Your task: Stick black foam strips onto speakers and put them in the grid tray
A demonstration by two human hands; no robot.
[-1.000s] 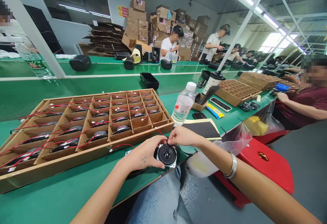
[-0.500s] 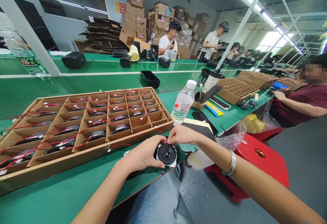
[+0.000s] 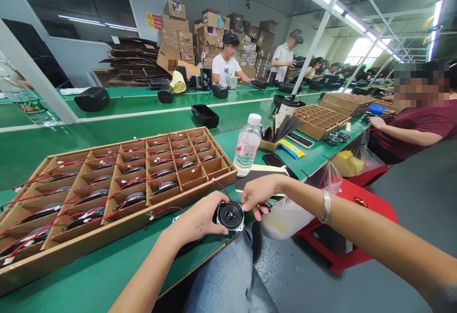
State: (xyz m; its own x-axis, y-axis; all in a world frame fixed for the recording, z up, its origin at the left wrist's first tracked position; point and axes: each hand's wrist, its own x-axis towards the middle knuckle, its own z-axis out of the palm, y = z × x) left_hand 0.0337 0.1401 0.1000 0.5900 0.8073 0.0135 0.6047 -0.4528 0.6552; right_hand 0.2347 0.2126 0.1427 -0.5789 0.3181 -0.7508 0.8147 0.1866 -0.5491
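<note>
**Both hands on a round black speaker at the desk's near edge**

A round black speaker driver in a metal frame (image 3: 230,216) sits in the lower centre of the frame, at the near edge of the green desk (image 3: 67,275), just in front of a long brown cardboard compartment tray (image 3: 89,244). The left hand (image 3: 194,219) curves over the speaker's left side, fingers closed against its rim, apparently steadying it. The right hand (image 3: 260,194) comes in from the right, its fingers drawn together at the speaker's right edge around a thin dark lead (image 3: 266,206); the exact pinch is too small to tell. A red wire (image 3: 222,188) rises from the speaker toward the tray. The tray's cells hold similar speakers, one each, seemingly to keep their red wires from tangling. A clear plastic water bottle (image 3: 247,145) stands beyond the tray's right corner.
</note>
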